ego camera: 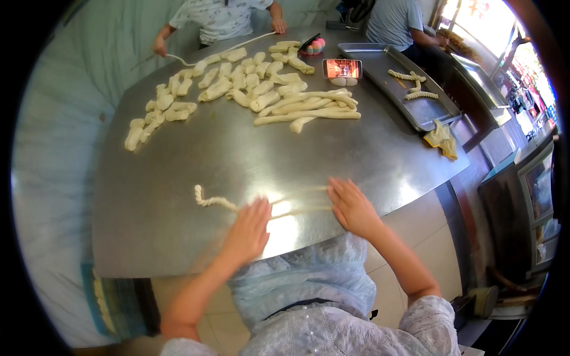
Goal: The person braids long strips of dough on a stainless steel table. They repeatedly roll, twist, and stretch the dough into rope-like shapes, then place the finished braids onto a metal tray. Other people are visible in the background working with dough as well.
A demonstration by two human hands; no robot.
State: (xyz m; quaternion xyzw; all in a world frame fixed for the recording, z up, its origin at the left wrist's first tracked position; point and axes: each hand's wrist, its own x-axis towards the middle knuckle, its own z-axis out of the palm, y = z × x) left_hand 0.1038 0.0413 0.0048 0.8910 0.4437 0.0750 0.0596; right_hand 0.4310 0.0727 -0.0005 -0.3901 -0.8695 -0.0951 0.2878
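Observation:
My left hand (250, 231) lies flat, palm down, over a thin dough strand (299, 212) near the front of the metal table (160, 178). To its left, a twisted dough rope (214, 201) comes out and bends upward at its far end. My right hand (353, 205) is flattened over the right ends of two thin strand lengths, its fingers slightly spread. These lengths run roughly side by side between my hands and look blurred. Both palms hide the dough beneath them.
Many dough pieces (252, 83) and thick dough strips (307, 115) cover the table's far half. A propped phone (342, 69), a metal tray (427, 116) with twisted dough (422, 95) and a work glove (441, 139) lie beyond. Opposite, a person (216, 20) stretches a dough strand (249, 41); another person (392, 24) sits right.

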